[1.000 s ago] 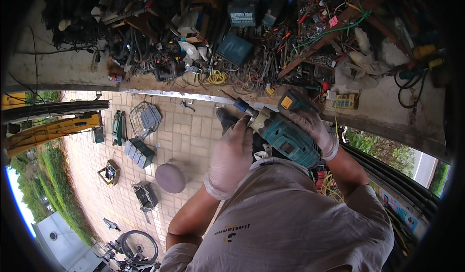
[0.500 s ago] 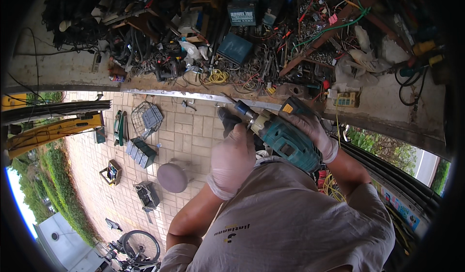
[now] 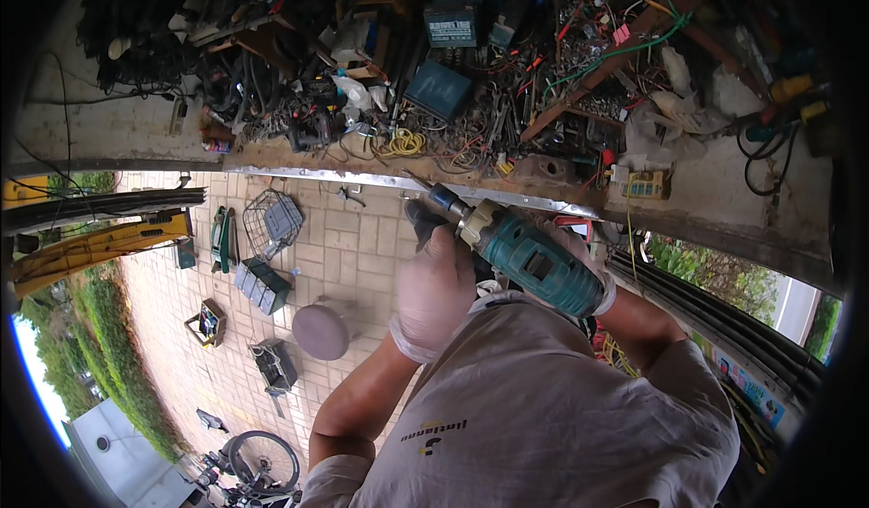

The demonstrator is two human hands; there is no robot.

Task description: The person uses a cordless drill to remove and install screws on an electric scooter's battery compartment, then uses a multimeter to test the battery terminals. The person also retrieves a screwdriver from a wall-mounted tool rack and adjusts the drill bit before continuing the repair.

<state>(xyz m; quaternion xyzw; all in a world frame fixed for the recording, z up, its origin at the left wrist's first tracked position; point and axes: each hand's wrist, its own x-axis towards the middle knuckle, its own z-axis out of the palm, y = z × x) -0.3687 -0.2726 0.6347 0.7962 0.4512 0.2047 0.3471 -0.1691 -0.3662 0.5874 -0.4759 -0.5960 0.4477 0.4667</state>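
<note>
A teal cordless drill (image 3: 534, 259), with a cream nose, a blue adapter (image 3: 445, 198) and a slim bit, points up-left in front of my shirt. My left hand (image 3: 434, 295), in a translucent glove, is curled at the underside of the drill's nose; what its fingers grip is hidden. My right hand (image 3: 587, 254), gloved too, is round the drill body from behind, mostly covered by it.
A cluttered bench (image 3: 244, 158) with tools, cables and a dark teal case (image 3: 437, 90) spans the top. On the paving below are a round stool (image 3: 319, 332), toolboxes (image 3: 261, 282), a wire basket (image 3: 272, 218) and a bicycle (image 3: 262, 463).
The drill has turned in my hands, so its battery, which showed at the upper right, is now out of sight. My right hand has sunk behind the body; my left hand shifted slightly.
</note>
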